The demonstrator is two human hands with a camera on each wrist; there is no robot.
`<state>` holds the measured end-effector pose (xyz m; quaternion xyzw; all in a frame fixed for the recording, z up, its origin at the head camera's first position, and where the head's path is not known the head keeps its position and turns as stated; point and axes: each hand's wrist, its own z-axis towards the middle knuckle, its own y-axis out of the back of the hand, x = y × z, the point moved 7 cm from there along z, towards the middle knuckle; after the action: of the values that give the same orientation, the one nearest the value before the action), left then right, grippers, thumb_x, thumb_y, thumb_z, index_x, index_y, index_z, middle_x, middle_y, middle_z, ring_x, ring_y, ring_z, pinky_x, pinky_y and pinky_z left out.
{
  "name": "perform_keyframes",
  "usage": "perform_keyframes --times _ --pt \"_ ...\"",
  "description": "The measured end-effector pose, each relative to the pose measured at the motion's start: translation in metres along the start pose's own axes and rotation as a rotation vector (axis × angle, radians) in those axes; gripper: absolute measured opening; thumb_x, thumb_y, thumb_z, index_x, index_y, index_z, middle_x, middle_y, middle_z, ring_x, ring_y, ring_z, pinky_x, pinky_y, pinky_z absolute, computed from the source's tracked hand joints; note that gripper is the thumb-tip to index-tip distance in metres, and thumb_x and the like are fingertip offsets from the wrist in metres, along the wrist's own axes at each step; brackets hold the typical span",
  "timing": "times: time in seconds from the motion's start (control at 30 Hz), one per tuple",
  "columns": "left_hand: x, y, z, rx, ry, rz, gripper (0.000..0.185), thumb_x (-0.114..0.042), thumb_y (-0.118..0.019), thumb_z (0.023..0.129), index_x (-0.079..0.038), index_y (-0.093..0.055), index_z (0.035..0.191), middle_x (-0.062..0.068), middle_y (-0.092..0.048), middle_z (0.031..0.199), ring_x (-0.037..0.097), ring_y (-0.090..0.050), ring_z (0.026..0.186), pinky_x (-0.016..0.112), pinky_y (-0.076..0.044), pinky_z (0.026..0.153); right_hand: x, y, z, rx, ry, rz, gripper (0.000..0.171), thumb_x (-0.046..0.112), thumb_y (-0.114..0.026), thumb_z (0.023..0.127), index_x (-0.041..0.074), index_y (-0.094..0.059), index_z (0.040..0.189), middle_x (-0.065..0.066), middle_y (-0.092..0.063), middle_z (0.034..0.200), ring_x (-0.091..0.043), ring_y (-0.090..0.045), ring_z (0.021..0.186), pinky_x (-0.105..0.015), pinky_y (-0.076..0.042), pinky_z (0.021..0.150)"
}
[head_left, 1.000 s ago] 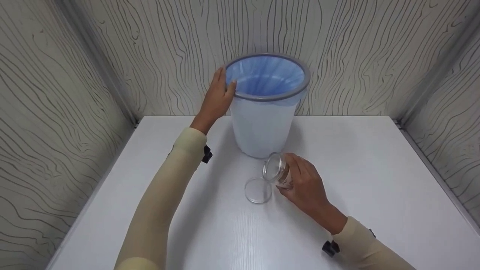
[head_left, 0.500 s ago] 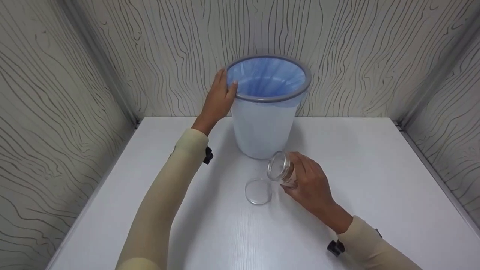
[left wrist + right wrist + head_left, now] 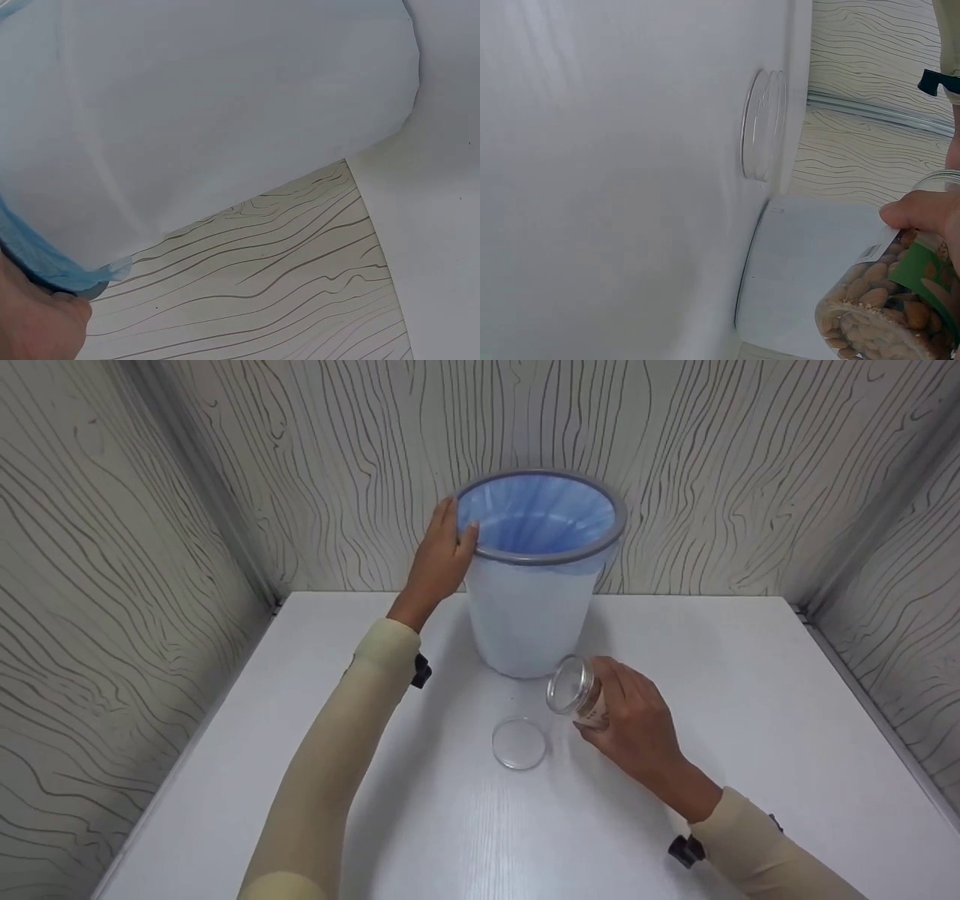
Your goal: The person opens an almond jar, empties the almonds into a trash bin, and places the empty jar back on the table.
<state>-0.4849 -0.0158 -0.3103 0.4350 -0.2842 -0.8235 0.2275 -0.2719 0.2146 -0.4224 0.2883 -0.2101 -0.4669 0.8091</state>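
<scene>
In the head view, my left hand (image 3: 437,556) holds the left side of the grey rim of a white trash can (image 3: 531,619) lined with a blue bag (image 3: 534,514). The left wrist view shows part of that hand (image 3: 45,322) at the rim. My right hand (image 3: 636,720) grips a clear plastic jar (image 3: 592,705), tilted above the table with its mouth facing left. Almonds (image 3: 874,296) fill the lower part of the jar in the right wrist view. A round transparent lid (image 3: 519,743) lies on the table, left of the jar and apart from it.
The trash can stands upright on the white table (image 3: 480,840), near its back edge. Wood-patterned panels (image 3: 360,472) rise behind the table and along both sides.
The jar in my right hand has moved right and slightly farther from me. My left hand stays at the trash can's rim, and the lid keeps its place.
</scene>
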Motion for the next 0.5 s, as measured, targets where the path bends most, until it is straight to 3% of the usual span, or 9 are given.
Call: perform_keyframes --times 0.5 --pt "0.002 -0.001 0.000 -0.003 -0.009 -0.014 0.071 -0.045 -0.033 0.109 -0.001 -0.016 0.161 0.012 -0.014 0.169 0.019 -0.014 0.155 0.029 -0.014 0.123 -0.009 0.008 0.013 0.003 0.004 0.020 0.097 0.016 -0.100 0.055 -0.002 -0.053 0.138 -0.020 -0.063 0.129 -0.037 -0.063 0.116 -0.052 -0.051 0.098"
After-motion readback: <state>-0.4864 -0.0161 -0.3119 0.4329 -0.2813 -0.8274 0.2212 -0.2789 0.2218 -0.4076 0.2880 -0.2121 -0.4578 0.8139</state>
